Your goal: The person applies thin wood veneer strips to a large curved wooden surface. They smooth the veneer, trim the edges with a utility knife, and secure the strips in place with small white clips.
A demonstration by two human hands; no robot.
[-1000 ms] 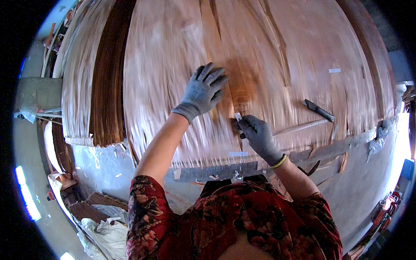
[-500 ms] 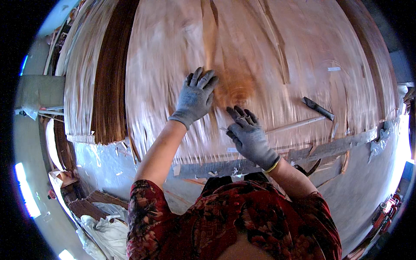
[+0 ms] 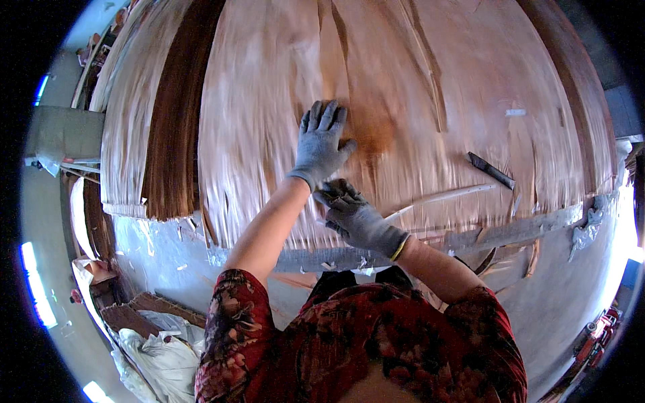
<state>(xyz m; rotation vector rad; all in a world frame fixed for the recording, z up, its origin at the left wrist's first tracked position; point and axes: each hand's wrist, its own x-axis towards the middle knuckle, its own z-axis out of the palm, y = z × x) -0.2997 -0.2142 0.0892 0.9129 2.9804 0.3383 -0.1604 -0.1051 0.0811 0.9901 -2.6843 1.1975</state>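
Observation:
A broad sheet of pale wood veneer (image 3: 262,134) lies in front of me, with wavy grain and a brown knot (image 3: 379,134). My left hand (image 3: 321,144), in a grey glove, rests flat on it just left of the knot, fingers stretched out. Close below the left wrist is my right hand (image 3: 359,218), gloved too, over the near part of the sheet. Its fingers are bent together, and whatever may be between them is hidden. To the right lie a dark, narrow bar-shaped thing (image 3: 492,170) and a thin pale strip (image 3: 447,196).
Dark brown veneer (image 3: 178,121) is stacked at the left beside lighter sheets (image 3: 131,148). A small white piece (image 3: 516,112) sits on the veneer at the right. The grey table edge (image 3: 302,258) runs below, with scraps on it. White plastic sheeting (image 3: 158,359) lies at lower left.
My left hand has slid slightly right across the veneer. My right hand has moved left and a little down, from beside the knot to below the left wrist.

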